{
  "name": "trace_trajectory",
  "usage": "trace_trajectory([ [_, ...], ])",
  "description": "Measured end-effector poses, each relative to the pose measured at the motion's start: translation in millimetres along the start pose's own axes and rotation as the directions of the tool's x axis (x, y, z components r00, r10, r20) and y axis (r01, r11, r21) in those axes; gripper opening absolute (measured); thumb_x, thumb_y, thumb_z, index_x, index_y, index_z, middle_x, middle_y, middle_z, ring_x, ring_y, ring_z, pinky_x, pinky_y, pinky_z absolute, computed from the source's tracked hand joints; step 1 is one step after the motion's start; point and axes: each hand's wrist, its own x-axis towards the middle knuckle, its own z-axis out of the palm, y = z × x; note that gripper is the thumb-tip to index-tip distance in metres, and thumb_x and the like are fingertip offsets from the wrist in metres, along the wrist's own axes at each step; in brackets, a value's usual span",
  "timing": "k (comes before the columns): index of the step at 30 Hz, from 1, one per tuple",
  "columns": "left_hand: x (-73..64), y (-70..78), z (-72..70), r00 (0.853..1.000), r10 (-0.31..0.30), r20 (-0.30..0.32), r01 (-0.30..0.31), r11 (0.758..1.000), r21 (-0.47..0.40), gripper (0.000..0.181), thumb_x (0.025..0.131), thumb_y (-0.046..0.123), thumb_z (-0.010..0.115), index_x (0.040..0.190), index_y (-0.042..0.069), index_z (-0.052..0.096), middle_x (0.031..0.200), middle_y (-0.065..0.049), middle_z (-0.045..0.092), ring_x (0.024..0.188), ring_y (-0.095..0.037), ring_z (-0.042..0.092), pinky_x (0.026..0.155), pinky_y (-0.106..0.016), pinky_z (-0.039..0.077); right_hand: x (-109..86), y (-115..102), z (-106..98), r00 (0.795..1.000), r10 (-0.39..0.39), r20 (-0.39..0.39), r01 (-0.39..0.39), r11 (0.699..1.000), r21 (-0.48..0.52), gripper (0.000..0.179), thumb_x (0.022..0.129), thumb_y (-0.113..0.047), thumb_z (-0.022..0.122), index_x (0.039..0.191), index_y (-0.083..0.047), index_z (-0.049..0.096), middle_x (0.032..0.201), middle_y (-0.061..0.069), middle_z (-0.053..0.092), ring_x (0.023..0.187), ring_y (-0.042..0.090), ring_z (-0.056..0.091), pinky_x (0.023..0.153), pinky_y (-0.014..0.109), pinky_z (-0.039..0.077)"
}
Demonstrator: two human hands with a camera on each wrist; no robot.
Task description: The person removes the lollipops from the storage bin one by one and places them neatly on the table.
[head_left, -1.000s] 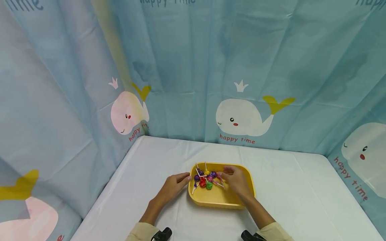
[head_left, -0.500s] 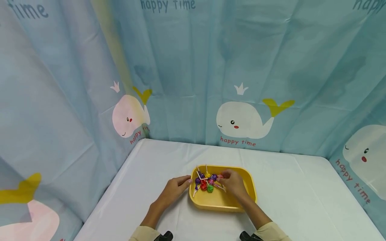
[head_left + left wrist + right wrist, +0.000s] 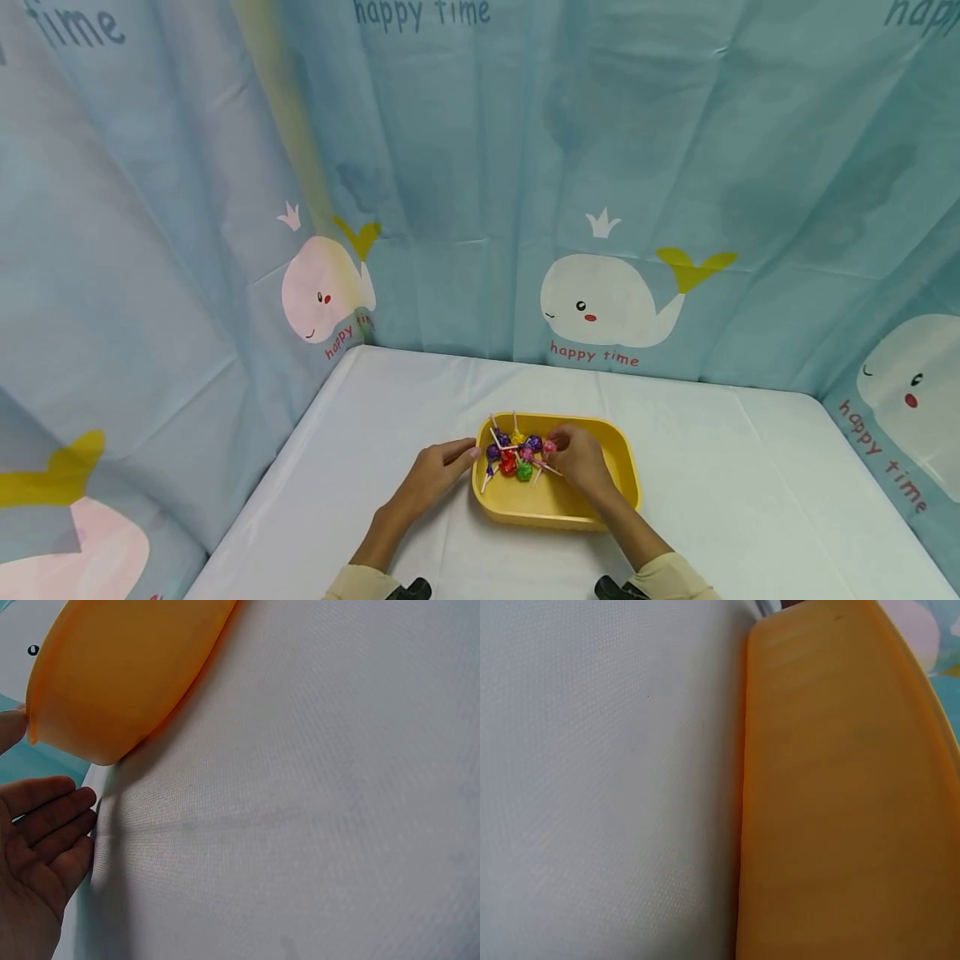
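Observation:
A yellow plastic tray (image 3: pixel 532 504) holds several wrapped lollipops, bunched in its left half, among them a red lollipop (image 3: pixel 508 464), a green lollipop (image 3: pixel 524 472) and a yellow one. My right hand (image 3: pixel 583 460) reaches into the tray and pinches a pink lollipop (image 3: pixel 550 447) by its wrapped head, at the right side of the bunch. At the tray's left end, the thumb of my left hand (image 3: pixel 435 477) touches the rim. The left wrist view shows the other fingers (image 3: pixel 56 825) loosely bent, apart from the tray wall (image 3: pixel 120 682). From the right wrist, only the tray's outer side (image 3: pixel 840 787) shows; the right hand is hidden there.
The tray stands on a white-covered table (image 3: pixel 750 492). Blue curtains (image 3: pixel 450 167) printed with whales hang along the back and both sides. A black strap device (image 3: pixel 622 588) is on each wrist.
My right hand has closed its fingertips on the pink lollipop and shifted it slightly toward me; a white stick now shows near the green lollipop. The left hand stays at the rim.

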Motion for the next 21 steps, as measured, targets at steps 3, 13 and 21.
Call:
trace_trajectory([
  [3, -0.1, -0.6, -0.4, 1.000, 0.003, -0.003, -0.003, 1.000, 0.005, 0.061, 0.107, 0.054, 0.058, 0.145, 0.006, 0.066, 0.146, -0.013, 0.066, 0.141, -0.039, 0.057, 0.118, -0.058, 0.046, 0.2, -0.2, 0.0, 1.000, -0.004, 0.013, 0.004, 1.000, -0.005, 0.026, 0.084, 0.006, 0.081, 0.110, 0.006, 0.076, 0.091, 0.010, 0.073, 0.082, 0.020, 0.065, 0.071, 0.033, 0.059],
  [13, 0.3, -2.1, -0.4, 1.000, -0.004, 0.007, 0.004, 1.000, -0.003, 0.065, 0.107, 0.057, 0.056, 0.147, 0.007, 0.064, 0.147, -0.013, 0.065, 0.142, -0.037, 0.056, 0.118, -0.057, 0.046, -2.5, -0.2, 0.4, 0.999, -0.008, 0.031, 0.009, 1.000, -0.023, 0.020, 0.086, 0.005, 0.080, 0.106, 0.005, 0.077, 0.089, 0.009, 0.072, 0.079, 0.019, 0.062, 0.068, 0.031, 0.058],
  [21, 0.6, -1.2, -0.6, 1.000, -0.011, 0.013, 0.011, 1.000, -0.005, 0.059, 0.108, 0.051, 0.058, 0.147, 0.007, 0.064, 0.147, -0.012, 0.065, 0.142, -0.038, 0.057, 0.118, -0.057, 0.047, -7.0, -3.5, -3.9, 0.997, 0.062, 0.043, -0.062, 0.998, 0.007, 0.018, 0.087, 0.004, 0.080, 0.103, 0.003, 0.074, 0.091, 0.009, 0.069, 0.080, 0.020, 0.059, 0.068, 0.028, 0.054],
])
